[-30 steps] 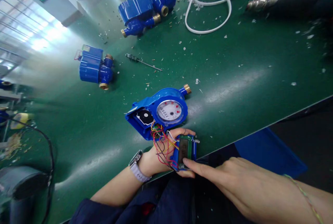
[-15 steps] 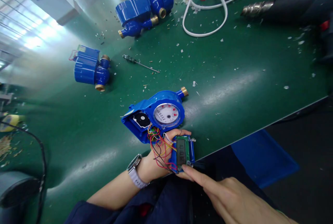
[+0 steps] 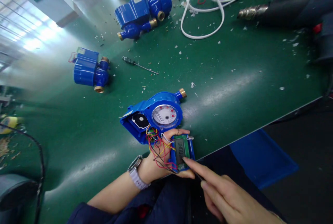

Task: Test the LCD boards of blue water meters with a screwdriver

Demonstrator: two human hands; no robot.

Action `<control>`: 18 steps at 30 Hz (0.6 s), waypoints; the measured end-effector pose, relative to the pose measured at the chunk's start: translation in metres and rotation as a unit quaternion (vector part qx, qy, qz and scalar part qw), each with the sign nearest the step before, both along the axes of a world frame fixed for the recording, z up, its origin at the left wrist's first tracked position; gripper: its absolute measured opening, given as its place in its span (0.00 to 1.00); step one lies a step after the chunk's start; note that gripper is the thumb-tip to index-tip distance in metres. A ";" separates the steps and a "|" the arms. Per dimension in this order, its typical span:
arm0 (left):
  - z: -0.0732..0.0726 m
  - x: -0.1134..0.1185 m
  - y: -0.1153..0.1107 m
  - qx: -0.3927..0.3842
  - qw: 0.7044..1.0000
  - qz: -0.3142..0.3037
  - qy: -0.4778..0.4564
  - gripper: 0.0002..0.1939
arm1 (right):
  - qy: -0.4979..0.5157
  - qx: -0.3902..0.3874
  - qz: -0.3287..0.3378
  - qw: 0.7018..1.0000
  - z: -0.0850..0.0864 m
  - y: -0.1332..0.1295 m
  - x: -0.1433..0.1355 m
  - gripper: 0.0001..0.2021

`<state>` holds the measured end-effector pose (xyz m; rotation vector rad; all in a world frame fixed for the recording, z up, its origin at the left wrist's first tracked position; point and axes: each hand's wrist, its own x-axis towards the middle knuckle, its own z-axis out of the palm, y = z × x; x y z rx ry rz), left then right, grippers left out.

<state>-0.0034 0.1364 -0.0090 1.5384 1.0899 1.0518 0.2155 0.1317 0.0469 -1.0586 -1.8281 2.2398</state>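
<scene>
My left hand, with a watch on the wrist, holds a blue-framed display module with a green circuit board and grey screen. Red, yellow and black wires run from it into the open compartment of a blue water meter lying just beyond the hand. My right hand has its index fingertip at the lower part of the screen. Something thin and dark shows beneath that finger, too hidden to make out, and the other fingers are bent.
Three more blue meters, one of them alone, lie farther back on the green table. A screwdriver, a white cable and a heat gun also lie there. A blue tray is below the table edge.
My right index fingertip has moved slightly up on the display module, and my right thumb or another finger shows more beneath it. The characters on the screen have changed.
</scene>
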 end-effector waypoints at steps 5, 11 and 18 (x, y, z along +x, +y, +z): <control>0.009 -0.002 0.000 -0.061 0.998 -0.024 -0.009 0.49 | 0.087 -0.261 -0.160 0.948 -0.011 -0.011 0.014 0.31; 0.007 -0.008 -0.001 -0.040 0.998 -0.040 0.006 0.54 | 0.034 -0.159 -0.167 0.972 -0.012 -0.009 0.050 0.18; 0.010 -0.015 -0.001 -0.024 0.993 -0.115 0.012 0.60 | -0.012 0.344 0.029 0.938 0.007 0.016 0.064 0.23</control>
